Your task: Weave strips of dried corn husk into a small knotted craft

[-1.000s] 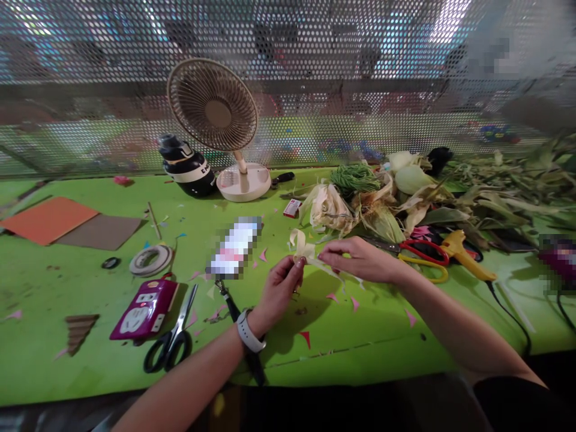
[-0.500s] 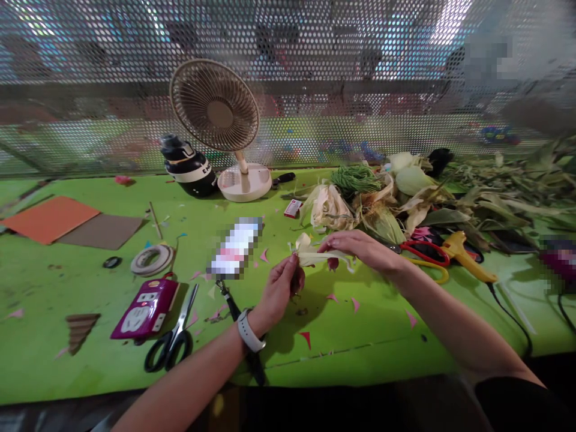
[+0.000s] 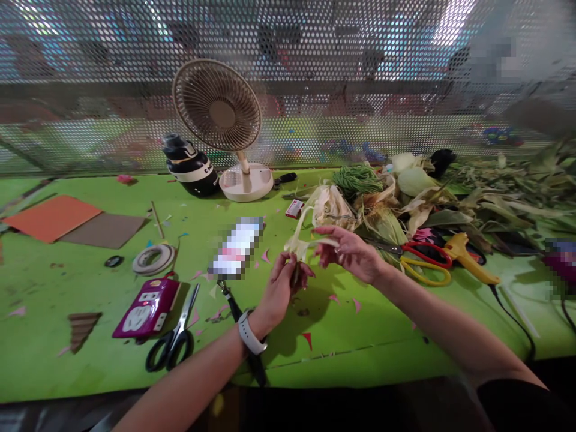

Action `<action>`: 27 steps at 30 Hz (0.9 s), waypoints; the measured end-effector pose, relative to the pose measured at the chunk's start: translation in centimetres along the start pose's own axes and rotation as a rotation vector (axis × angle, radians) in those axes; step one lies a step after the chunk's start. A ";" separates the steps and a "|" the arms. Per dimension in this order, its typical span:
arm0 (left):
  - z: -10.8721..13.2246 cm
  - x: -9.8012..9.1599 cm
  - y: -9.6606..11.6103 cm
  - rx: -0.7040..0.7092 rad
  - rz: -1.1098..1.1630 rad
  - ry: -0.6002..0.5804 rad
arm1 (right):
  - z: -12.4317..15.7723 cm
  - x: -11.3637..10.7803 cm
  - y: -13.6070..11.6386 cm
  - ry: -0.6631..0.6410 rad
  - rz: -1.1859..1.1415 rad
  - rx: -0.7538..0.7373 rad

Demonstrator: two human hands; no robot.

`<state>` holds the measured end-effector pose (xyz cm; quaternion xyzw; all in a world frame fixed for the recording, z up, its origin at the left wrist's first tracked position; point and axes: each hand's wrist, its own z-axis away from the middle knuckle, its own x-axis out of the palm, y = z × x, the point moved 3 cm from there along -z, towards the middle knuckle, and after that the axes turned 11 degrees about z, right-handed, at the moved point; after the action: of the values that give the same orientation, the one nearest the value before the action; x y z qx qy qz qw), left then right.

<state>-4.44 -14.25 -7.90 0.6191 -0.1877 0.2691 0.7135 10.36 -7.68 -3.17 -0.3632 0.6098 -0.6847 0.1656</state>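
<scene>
My left hand (image 3: 281, 287) is closed in a pinch on the base of a pale corn husk piece (image 3: 294, 245), held above the green table. One narrow strip of the husk stands up and away from me, and another stretches to the right. My right hand (image 3: 348, 255) is beside the husk, its fingers apart and slightly bent. The right-hand strip runs between these fingers, with no firm grip visible. Just right of this hand lie red-and-yellow-handled scissors (image 3: 426, 253) and a yellow glue gun (image 3: 468, 257).
A fan (image 3: 246, 182) and a black bottle (image 3: 192, 171) stand at the back, before a perforated screen. Husks (image 3: 486, 195) and green cord (image 3: 357, 180) are heaped right. Left are a phone (image 3: 238, 246), tape (image 3: 153, 258), a purple box (image 3: 146, 307), black scissors (image 3: 180, 333) and coloured sheets (image 3: 54, 217).
My right hand has turned and drawn down slightly, its fingers now more bent and apart. One husk strip now stands upright from my left hand, which keeps its pinch.
</scene>
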 end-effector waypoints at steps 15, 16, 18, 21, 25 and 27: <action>-0.1 -0.2 -0.2 0.089 0.035 -0.033 | 0.1 1.1 3.3 0.265 0.080 0.283; 0.0 -0.1 -0.2 0.072 0.030 -0.046 | 0.1 1.2 3.3 0.265 0.085 0.261; 0.1 0.1 -0.3 0.020 0.016 -0.060 | 0.0 1.1 3.3 0.315 0.103 0.210; 0.4 0.5 -0.5 -0.083 0.026 -0.072 | 0.0 0.8 3.2 0.378 0.169 0.135; 0.4 0.5 -0.5 -0.144 0.042 -0.039 | -0.1 0.9 2.9 0.368 0.382 0.029; 0.3 0.4 -0.4 -0.164 0.077 0.003 | 0.0 0.9 2.4 0.406 0.561 -0.081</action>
<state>-3.83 -14.50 -7.96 0.5505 -0.2317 0.2808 0.7513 9.19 -8.76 -5.24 -0.0442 0.7331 -0.6461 0.2078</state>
